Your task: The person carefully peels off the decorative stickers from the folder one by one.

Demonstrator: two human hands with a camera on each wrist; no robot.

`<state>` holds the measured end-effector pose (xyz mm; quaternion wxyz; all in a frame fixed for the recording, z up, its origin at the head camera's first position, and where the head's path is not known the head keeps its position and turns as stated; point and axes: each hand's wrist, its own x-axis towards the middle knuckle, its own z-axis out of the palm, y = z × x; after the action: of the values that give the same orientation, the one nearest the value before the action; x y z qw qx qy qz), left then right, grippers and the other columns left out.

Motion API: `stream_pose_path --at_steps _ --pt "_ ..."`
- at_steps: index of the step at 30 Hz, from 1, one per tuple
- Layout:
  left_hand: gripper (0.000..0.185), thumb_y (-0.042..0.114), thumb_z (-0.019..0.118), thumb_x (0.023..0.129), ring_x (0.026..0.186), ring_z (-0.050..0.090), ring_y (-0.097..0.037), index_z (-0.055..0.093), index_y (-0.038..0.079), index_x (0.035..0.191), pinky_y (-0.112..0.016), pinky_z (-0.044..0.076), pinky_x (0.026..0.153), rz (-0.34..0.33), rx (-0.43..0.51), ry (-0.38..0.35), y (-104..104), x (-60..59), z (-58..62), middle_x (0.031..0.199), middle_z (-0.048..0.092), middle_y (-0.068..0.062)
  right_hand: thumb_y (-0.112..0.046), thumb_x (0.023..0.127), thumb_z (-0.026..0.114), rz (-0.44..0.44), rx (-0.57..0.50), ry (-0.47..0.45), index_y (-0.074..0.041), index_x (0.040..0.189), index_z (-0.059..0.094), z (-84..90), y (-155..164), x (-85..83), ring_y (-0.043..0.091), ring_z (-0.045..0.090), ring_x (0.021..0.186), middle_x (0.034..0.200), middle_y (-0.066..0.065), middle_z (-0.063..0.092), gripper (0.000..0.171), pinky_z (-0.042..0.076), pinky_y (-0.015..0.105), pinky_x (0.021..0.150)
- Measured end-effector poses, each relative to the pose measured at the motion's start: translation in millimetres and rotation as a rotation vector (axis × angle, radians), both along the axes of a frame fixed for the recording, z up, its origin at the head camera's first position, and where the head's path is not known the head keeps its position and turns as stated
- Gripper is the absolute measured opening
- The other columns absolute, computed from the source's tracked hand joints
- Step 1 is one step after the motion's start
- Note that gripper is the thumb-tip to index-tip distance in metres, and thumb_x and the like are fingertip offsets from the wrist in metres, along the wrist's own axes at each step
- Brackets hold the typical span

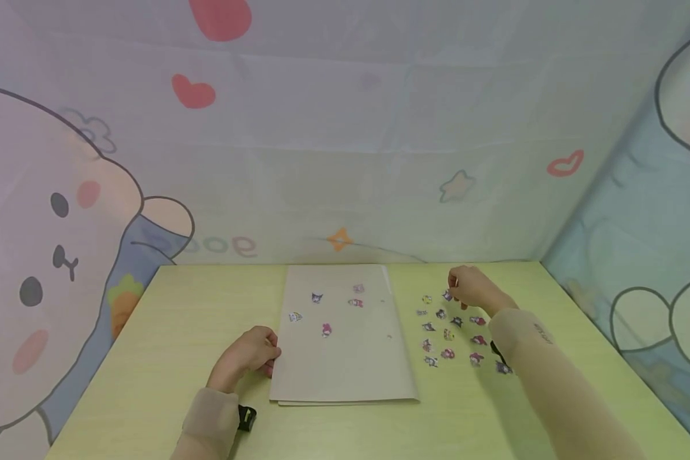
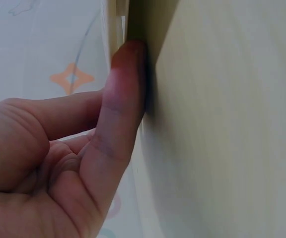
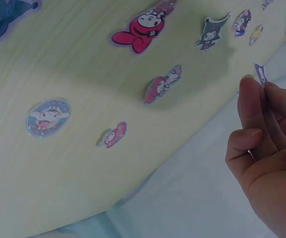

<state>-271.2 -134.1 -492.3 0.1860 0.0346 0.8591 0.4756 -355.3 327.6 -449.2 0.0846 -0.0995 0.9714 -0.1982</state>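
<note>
A large pale folded paper lies on the table with several cartoon stickers spread over its upper half. At its left edge is my left hand, its thumb and finger pinching the paper's side close to the tabletop. My right hand is above the far end of a group of loose stickers to the right of the paper. Between its thumb and finger, the right hand pinches a small dark-and-white sticker, partly hidden by the fingertips.
The loose stickers lie in uneven rows on the light wooden table. Behind the table hangs a cartoon-printed cloth. Black straps show at both wrists.
</note>
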Motion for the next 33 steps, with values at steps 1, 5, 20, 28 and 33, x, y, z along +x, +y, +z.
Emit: stream_pose_path --at_steps 1,5,20,28,33 --pt "0.005 -0.006 0.057 0.093 0.059 0.061 -0.02 0.053 -0.004 0.092 -0.03 0.053 0.056 0.002 0.0 0.001 0 0.2 0.0 0.078 0.06 -0.014 -0.001 0.096 0.052 -0.006 -0.002 -0.01 0.0 0.092 0.055 -3.2 1 -1.1 0.03 0.064 0.063 0.081 0.018 0.061 0.005 0.047 0.035 0.057" --pt "0.005 -0.006 0.057 0.093 0.06 0.061 -0.021 0.053 -0.004 0.093 -0.03 0.053 0.057 0.005 -0.009 0.001 -1 1.0 0.4 0.078 0.06 -0.014 -0.004 0.098 0.053 -0.039 -0.003 -0.051 -0.001 0.093 0.054 -14.4 3 -2.4 0.029 0.064 0.062 0.081 0.014 0.061 0.005 0.045 0.034 0.057" --pt "0.005 -0.004 0.058 0.093 0.057 0.062 -0.02 0.053 -0.002 0.092 -0.031 0.051 0.057 -0.012 -0.012 0.014 2 0.2 2.8 0.075 0.061 -0.013 -0.002 0.095 0.045 -0.121 0.048 -0.046 -0.003 0.088 0.052 -32.4 16 -7.9 0.021 0.047 0.057 0.07 0.011 0.051 0.01 0.04 0.036 0.06" --pt "0.004 -0.004 0.058 0.094 0.059 0.062 -0.021 0.053 -0.003 0.094 -0.03 0.052 0.059 -0.008 -0.005 -0.018 -2 -0.3 2.1 0.076 0.061 -0.013 -0.006 0.098 0.041 -0.156 0.057 -0.011 -0.009 0.074 0.039 -35.7 14 -7.5 0.018 0.032 0.054 0.062 0.005 0.036 0.024 0.031 0.034 0.054" --pt "0.004 -0.004 0.057 0.094 0.059 0.062 -0.02 0.053 -0.002 0.094 -0.03 0.052 0.059 -0.005 0.002 -0.014 -4 -0.9 1.5 0.077 0.06 -0.013 -0.008 0.099 0.043 -0.174 0.055 0.046 -0.003 0.087 0.046 -32.7 -1 -5.4 0.021 0.042 0.06 0.073 0.012 0.049 0.013 0.036 0.035 0.054"
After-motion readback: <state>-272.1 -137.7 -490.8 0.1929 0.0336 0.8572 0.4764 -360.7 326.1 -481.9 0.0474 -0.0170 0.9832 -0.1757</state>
